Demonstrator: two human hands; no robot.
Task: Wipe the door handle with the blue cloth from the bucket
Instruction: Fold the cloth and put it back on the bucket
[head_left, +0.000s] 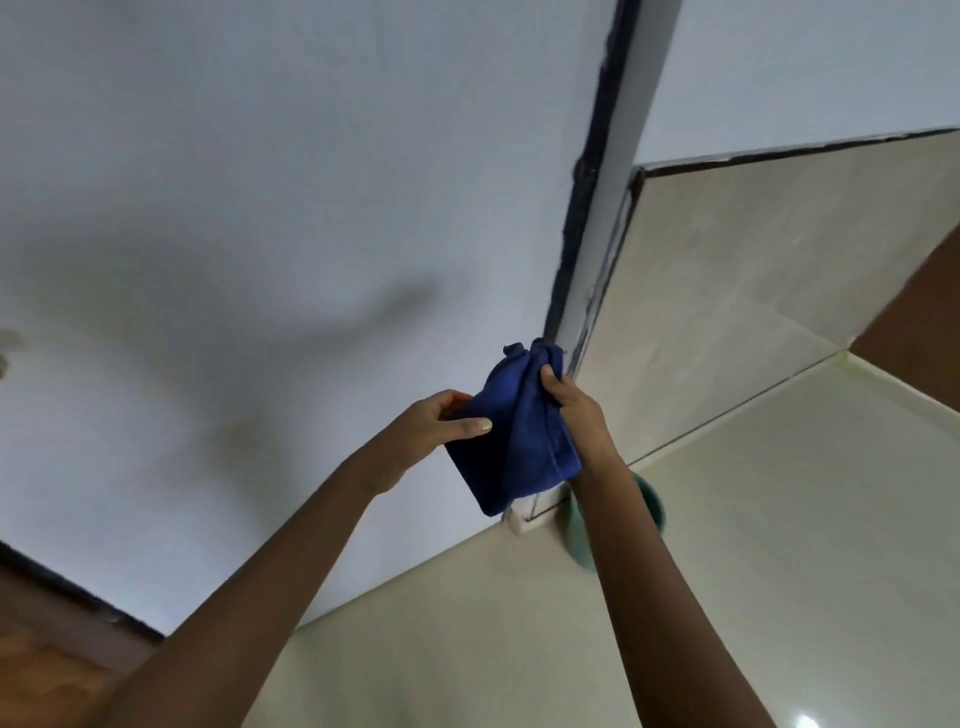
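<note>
A dark blue cloth (519, 431) hangs bunched between both of my hands in front of a pale wall. My left hand (436, 431) pinches its left edge, thumb on top. My right hand (571, 410) grips the cloth's upper right part from behind. A green bucket (647, 499) stands on the floor below, mostly hidden by my right forearm. A small blurred metal piece at the far left edge (5, 353) may be the door handle; I cannot tell.
A dark vertical frame edge (587, 197) runs down the pale wall to the floor. Beige tiles (779, 249) cover the wall on the right and the floor (779, 545). Brown wood shows at the bottom left (52, 649) and the far right (914, 322).
</note>
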